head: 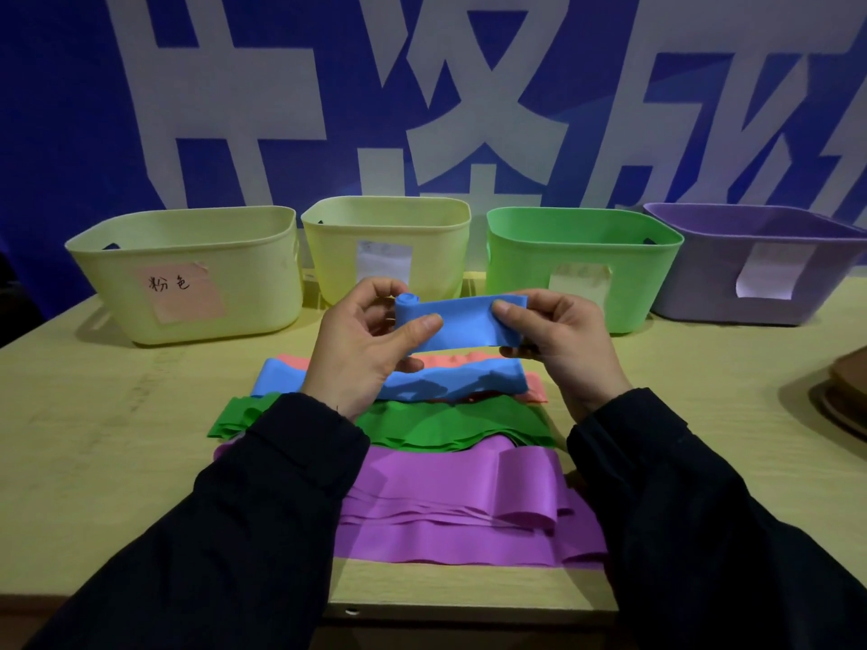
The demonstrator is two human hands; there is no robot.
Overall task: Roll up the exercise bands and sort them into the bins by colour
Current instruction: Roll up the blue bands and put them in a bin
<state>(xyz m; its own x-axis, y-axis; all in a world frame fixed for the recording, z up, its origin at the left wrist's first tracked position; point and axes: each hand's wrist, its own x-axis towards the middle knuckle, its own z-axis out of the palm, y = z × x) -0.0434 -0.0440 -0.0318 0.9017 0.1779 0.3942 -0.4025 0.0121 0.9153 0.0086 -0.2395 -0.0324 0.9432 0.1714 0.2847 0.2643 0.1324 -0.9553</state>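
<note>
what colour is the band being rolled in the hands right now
Blue. The band, held between the left hand and right hand, shows best in the head view.

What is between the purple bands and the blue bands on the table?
The head view shows green bands lying between the purple bands and the blue bands on the table, overlapping both.

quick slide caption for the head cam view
Both hands, left and right, roll a blue band above the band pile, four bins behind.
</note>
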